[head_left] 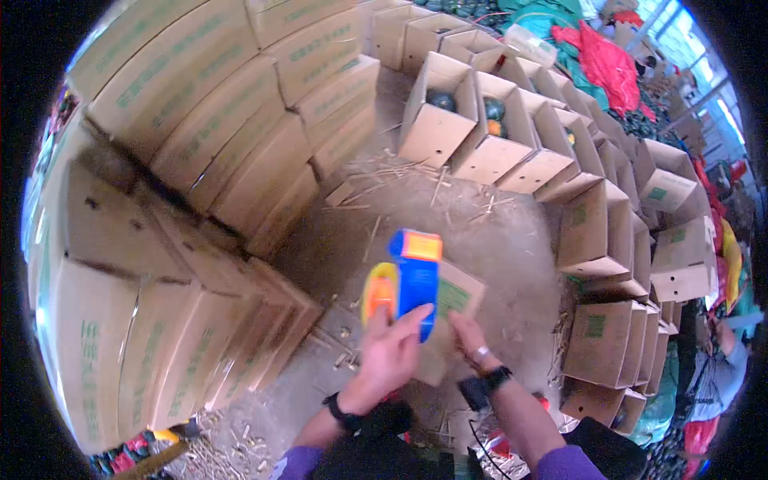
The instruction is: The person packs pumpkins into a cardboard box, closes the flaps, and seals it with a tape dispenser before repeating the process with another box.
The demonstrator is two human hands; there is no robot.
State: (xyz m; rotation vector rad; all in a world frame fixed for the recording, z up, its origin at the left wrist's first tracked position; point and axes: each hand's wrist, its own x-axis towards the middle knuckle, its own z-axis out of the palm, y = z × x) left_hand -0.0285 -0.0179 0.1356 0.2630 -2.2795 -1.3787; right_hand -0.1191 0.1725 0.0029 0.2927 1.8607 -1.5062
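Observation:
My left hand [390, 352] is closed round a blue tape dispenser [417, 292] with an orange label at its top end. A yellow and orange roll [379, 293] shows on the dispenser's left side. Behind the dispenser is a brown cardboard box [472, 290] with a green printed patch, partly hidden by the dispenser and my hand. My right hand [470, 339] grips the box's near right edge, with the fingertips partly out of sight. Dark bands circle both wrists.
Tall stacks of closed cardboard boxes [200, 104] rise on the left. Open boxes [496, 152], some holding dark green and orange round produce, curve round the back and right. Wood scraps [384, 180] litter the floor. Another person [720, 376] is at the far right.

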